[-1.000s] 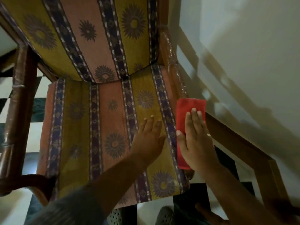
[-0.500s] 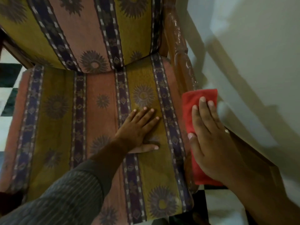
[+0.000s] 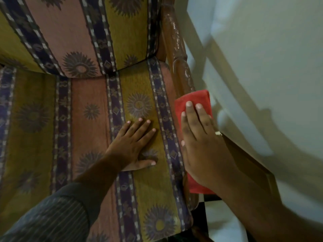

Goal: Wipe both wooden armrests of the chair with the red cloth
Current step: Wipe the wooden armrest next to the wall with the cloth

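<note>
The red cloth (image 3: pixel 194 100) lies folded along the chair's right wooden armrest (image 3: pixel 176 49), which runs from the top of the view down the seat's right side. My right hand (image 3: pixel 201 144) presses flat on the cloth, fingers pointing up the armrest, covering most of it. My left hand (image 3: pixel 134 144) rests flat with fingers spread on the striped seat cushion (image 3: pixel 90 119), just left of the armrest, holding nothing. The left armrest is out of view.
A pale wall (image 3: pixel 262 67) stands close along the right side of the armrest. The patterned backrest cushion (image 3: pixel 70 32) fills the top left. Black and white floor tiles (image 3: pixel 215 215) show below the chair's front right corner.
My right hand has slid the cloth up the right armrest toward the backrest. My left hand came down flat on the seat. The view shifted right, so the left armrest dropped out of sight.
</note>
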